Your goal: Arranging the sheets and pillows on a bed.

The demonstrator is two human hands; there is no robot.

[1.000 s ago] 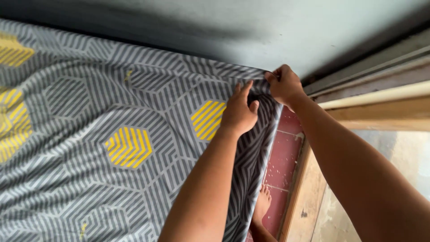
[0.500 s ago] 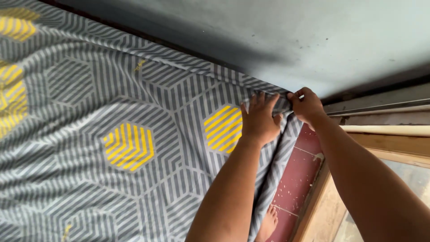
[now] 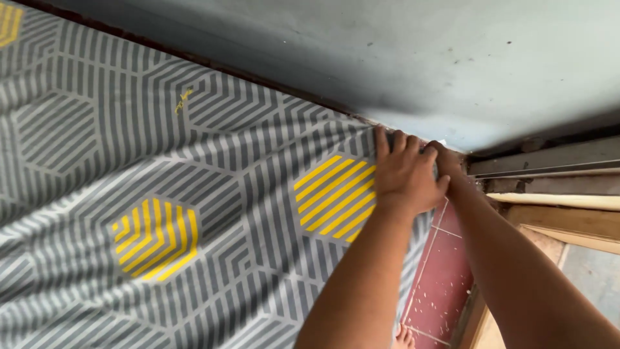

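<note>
Room: grey-blue wall runs along the far edge of the bed; red tiled floor shows beside it on my right.
Sheet: the sheet, grey and white stripes in hexagons with yellow striped patches, lies spread over the bed and fills the left of my view; its far right corner sits under my hands, against the wall.
Left hand: my left hand lies palm down on that corner, fingers close together and pointing at the wall, pressing the cloth flat just beside a yellow patch.
Right hand: my right hand is at the very corner, touching my left, mostly hidden behind it; fingers curled, but I cannot tell whether they pinch the cloth.
Cloth nearby: creases fan out from the corner toward the middle.
Right side: pale wooden boards lie beyond my right arm, with a metal rail above them.
Below: toes of a bare foot on the tiles.
</note>
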